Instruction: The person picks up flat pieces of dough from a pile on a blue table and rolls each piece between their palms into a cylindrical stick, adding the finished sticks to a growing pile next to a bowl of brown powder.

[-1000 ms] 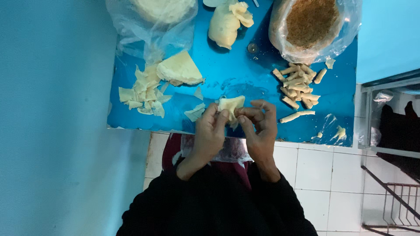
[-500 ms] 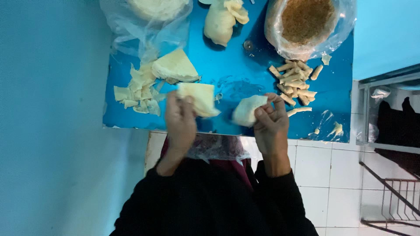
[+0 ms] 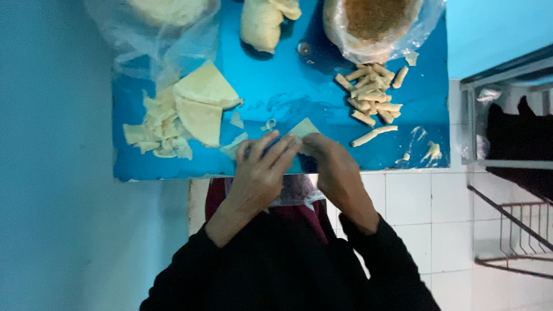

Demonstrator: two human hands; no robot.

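Hands rejoined: left hand (image 3: 259, 173), right hand (image 3: 337, 170) pinching one dough sheet (image 3: 302, 129).

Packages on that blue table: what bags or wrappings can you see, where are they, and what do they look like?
Clear plastic bag: table's far left corner, crumpled, holding pale dough.
Bowl in clear plastic: far right, round, filled with brown crumbly filling.
Scrap of clear plastic: near right edge, crumpled, by a pale piece.
No labels, signs or screens visible.
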